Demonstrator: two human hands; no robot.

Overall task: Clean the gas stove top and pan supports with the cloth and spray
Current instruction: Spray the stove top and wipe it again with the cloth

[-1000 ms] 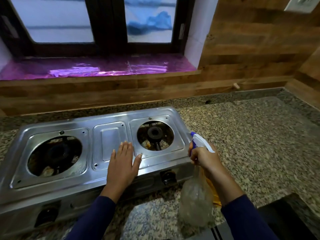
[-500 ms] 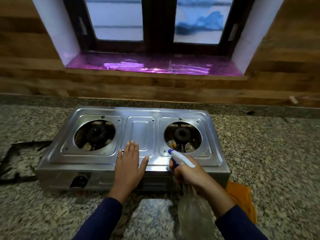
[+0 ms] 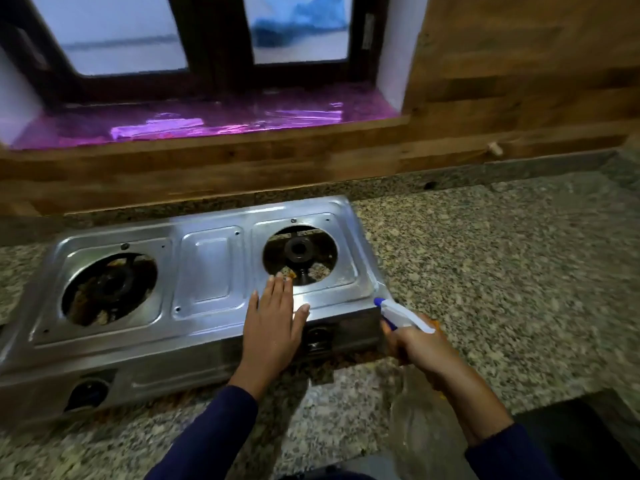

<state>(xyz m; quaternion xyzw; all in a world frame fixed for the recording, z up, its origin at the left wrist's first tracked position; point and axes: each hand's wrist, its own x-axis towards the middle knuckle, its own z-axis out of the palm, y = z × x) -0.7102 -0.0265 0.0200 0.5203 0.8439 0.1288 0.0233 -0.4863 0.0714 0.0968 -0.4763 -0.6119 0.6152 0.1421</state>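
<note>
Granite counter (image 3: 485, 271): left hand (image 3: 273, 327) flat on stove (image 3: 207, 271); right hand (image 3: 420, 348) fingers grip spray bottle (image 3: 403, 315).

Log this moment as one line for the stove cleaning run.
phase: spraying | left hand: flat on gas stove top | right hand: holding spray bottle, nozzle toward stove | pan supports: off

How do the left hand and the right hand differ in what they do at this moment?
The left hand lies flat and open on the stove top, fingers spread, holding nothing; the right hand is closed around the spray bottle. The left hand rests on the steel near the right burner; the right hand is beside the stove's front right corner. Both wear dark blue sleeves.
</note>
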